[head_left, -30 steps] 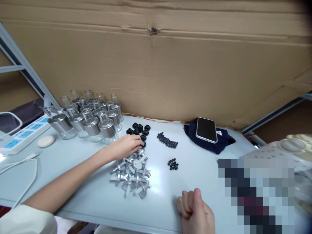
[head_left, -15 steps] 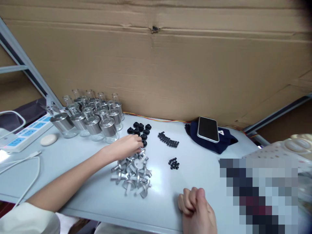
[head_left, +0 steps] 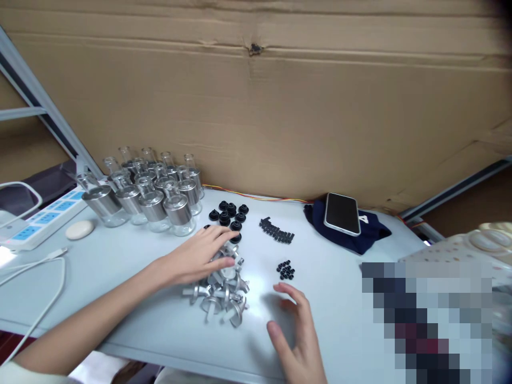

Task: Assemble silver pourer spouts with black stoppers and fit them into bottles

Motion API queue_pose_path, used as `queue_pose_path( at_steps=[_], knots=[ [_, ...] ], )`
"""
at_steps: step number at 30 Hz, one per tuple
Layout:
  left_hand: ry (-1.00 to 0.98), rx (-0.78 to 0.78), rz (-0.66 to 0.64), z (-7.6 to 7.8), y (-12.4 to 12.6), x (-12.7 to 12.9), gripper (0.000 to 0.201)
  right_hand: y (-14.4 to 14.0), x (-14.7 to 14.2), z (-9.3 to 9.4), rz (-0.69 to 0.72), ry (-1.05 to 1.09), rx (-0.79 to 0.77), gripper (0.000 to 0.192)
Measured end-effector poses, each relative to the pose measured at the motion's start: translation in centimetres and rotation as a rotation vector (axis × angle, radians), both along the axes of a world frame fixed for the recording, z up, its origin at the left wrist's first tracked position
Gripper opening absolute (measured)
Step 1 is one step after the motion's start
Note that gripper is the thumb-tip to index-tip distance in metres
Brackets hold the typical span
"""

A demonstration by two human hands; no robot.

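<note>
Metal fittings (head_left: 222, 290): one loose pile on the pale table (head_left: 344, 277), too tangled to count exactly; it lies near the front edge, left of centre
Black caps (head_left: 229, 214): about nine, clustered just behind the pile; the nearest one sits at the left fingertips
Small black rings (head_left: 285, 270): one little heap of roughly a dozen, right of the pile and apart from it
Black screws (head_left: 277, 231): one short row, count unclear, behind the rings
Glass bottles (head_left: 150, 193): about fourteen with silver collars, standing upright in a group at the back left
Left hand (head_left: 199, 253): forearm stretched in from the lower left; palm down on top of the pile, fingers spread loosely over the fittings; whether it grips one I cannot tell
Right hand (head_left: 296, 333): low over the bare table, right of the pile; open, fingers fanned, holding nothing
Around: a phone (head_left: 341, 213) on a dark cloth (head_left: 370, 232) at the back right; a power strip (head_left: 38, 224), a white cable (head_left: 36, 266) and a pale oval piece (head_left: 80, 229) at the left; cardboard (head_left: 280, 117) walls off the back
</note>
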State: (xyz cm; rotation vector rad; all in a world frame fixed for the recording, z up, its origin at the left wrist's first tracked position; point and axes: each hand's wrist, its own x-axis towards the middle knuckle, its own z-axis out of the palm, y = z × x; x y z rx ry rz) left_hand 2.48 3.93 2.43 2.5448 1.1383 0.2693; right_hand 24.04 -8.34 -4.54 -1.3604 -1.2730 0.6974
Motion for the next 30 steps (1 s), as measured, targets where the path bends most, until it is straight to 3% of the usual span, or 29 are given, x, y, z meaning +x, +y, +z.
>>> queue_pose_path(
  at_steps=[4, 6, 8, 11, 14, 16, 20, 23, 30],
  knots=[
    [-0.147, -0.107, 0.143, -0.7, -0.6, -1.7, 0.057, 2.1, 2.0, 1.9, 0.214, -0.364, 0.053, 0.049],
    [-0.248, -0.117, 0.250, -0.9, 0.2, -2.0, 0.058, 4.5, 2.9, 3.5, 0.220, -0.458, 0.091, 0.059],
    [-0.303, -0.139, 0.296, -1.0, 1.5, -1.7, 0.072, 7.6, 2.9, 5.0, 0.273, -0.506, 0.095, 0.069],
    [-0.258, -0.198, 0.263, -1.1, 4.1, -0.6, 0.105, 12.3, 1.4, 6.2, 0.449, -0.528, 0.010, 0.087],
    [-0.173, -0.213, 0.248, -1.9, 6.2, 0.4, 0.116, 16.1, -0.8, 5.5, 0.560, -0.455, -0.093, 0.099],
    [-0.148, -0.206, 0.267, -2.7, 7.0, 0.8, 0.107, 17.9, -2.0, 4.4, 0.539, -0.376, -0.202, 0.103],
    [-0.163, -0.135, 0.321, -4.3, 7.2, 1.5, 0.069, 20.0, -4.2, 2.1, 0.395, -0.310, -0.267, 0.078],
    [-0.176, -0.064, 0.336, -4.8, 7.6, 1.9, 0.053, 20.8, -5.9, 1.0, 0.285, -0.283, -0.268, 0.064],
    [-0.124, -0.009, 0.224, -4.6, 8.6, 1.9, 0.059, 21.8, -7.6, 0.2, 0.219, -0.339, -0.196, 0.048]
  ],
)
